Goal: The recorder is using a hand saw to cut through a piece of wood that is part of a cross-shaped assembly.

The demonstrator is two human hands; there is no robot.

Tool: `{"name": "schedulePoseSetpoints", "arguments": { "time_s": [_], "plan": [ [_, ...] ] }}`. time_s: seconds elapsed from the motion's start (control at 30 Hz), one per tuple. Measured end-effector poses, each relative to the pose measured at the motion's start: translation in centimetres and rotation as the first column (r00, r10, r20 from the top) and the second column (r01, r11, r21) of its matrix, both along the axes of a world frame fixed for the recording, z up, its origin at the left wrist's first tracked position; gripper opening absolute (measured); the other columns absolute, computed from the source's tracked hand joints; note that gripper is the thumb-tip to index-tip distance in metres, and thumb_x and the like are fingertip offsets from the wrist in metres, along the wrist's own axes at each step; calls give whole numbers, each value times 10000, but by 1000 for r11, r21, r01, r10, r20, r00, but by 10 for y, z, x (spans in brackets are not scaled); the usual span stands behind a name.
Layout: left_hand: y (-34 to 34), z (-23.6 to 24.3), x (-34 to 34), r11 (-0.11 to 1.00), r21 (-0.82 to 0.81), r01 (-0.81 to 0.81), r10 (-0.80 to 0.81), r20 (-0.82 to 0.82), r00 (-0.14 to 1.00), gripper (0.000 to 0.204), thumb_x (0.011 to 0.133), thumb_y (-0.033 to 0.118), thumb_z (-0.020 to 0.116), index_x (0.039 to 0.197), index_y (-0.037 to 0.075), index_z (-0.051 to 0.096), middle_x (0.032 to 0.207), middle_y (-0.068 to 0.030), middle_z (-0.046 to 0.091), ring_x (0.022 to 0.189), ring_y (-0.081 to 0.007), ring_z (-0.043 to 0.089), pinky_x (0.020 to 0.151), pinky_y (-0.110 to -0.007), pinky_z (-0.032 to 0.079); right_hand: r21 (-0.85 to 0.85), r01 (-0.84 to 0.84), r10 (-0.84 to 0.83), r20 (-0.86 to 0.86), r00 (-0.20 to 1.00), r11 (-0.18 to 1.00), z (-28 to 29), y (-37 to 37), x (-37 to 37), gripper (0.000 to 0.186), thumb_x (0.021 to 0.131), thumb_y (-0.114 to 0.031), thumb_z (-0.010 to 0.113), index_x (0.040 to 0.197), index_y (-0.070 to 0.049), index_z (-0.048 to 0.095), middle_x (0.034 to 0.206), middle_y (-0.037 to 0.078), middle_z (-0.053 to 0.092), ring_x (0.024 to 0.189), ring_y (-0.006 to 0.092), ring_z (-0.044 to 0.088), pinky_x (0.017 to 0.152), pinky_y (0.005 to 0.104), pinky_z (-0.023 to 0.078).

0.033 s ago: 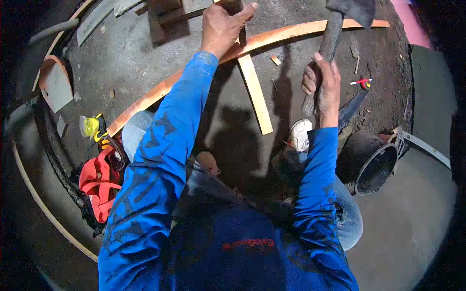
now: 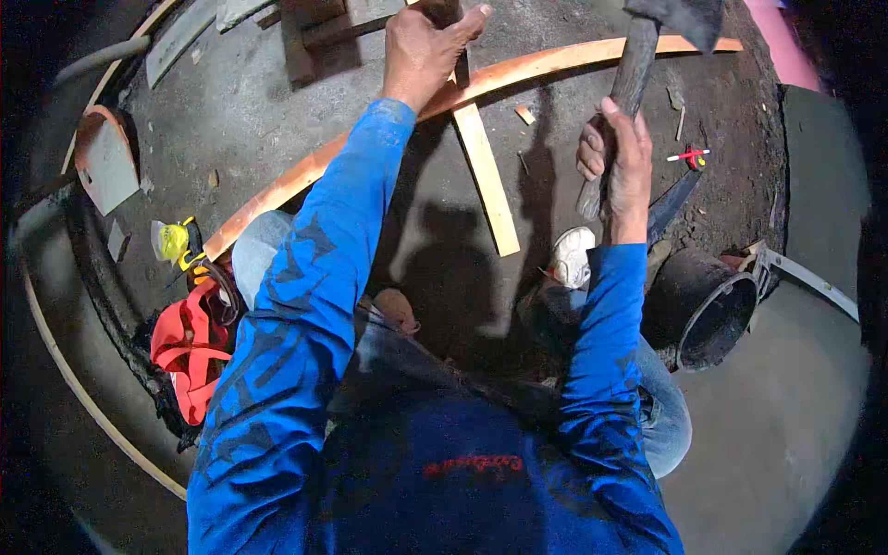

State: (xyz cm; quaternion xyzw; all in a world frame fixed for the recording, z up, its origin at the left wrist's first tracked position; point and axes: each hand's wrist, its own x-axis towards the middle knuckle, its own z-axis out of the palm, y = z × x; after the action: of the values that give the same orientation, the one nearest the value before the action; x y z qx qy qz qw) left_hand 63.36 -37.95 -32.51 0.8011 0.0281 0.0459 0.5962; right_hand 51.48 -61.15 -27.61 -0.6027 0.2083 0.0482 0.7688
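My right hand point(image 2: 620, 162) is closed round the worn wooden handle of a hatchet point(image 2: 635, 69). Its dark, flared metal head is raised at the upper right, partly cut off by the top edge. At the top middle, my left hand point(image 2: 424, 55) is closed on a dark wooden piece point(image 2: 462, 69), its thumb stretched along the top; the other fingers are mostly hidden. Beneath that hand, a long, thin wooden strip point(image 2: 305, 176) crosses the ground, looking curved in this view. A short, pale wooden strip point(image 2: 488, 185) meets it and points toward me.
A black bucket point(image 2: 708, 310) lies tipped beside my right knee, near a handsaw point(image 2: 668, 203) and a red-and-white marker point(image 2: 689, 155). Left are red straps point(image 2: 191, 351), a yellow tape measure point(image 2: 176, 242) and a curved tile point(image 2: 106, 162). Timber blocks point(image 2: 319, 32) stand at the top.
My right hand and the hatchet have shifted very slightly to the right. My left hand and the strips stay where they were.
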Motion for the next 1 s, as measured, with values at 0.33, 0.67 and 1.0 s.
{"name": "schedulePoseSetpoints", "arguments": {
  "time_s": [0.33,0.67,1.0],
  "plan": [
    [-14,-10,-20,996,86,-26,21,58,998,514,831,542,783,872,29,770,735,-167,729,737,-322,746,734,-415,585,-208,5,67,337,939,978,82,30,2,229,949,-174,615,1121,-29,573,727,60,593,521,117,523,466,254,413],
    [-13,-5,-17,980,196,-22,21,6,1000,470,852,483,803,814,16,758,690,-85,721,656,-147,689,674,-364,556,-733,127,266,396,879,668,196,65,-5,350,1042,-425,609,1151,-93,622,761,-29,569,577,41,460,487,216,337],
    [3,-28,-25,1000,-14,18,-15,212,977,459,798,473,841,834,22,767,795,-161,763,737,-285,761,716,-395,578,-929,-324,466,-209,860,181,173,70,-2,311,1033,-234,586,1199,18,509,896,352,638,810,495,666,673,521,524]
  ]
}}
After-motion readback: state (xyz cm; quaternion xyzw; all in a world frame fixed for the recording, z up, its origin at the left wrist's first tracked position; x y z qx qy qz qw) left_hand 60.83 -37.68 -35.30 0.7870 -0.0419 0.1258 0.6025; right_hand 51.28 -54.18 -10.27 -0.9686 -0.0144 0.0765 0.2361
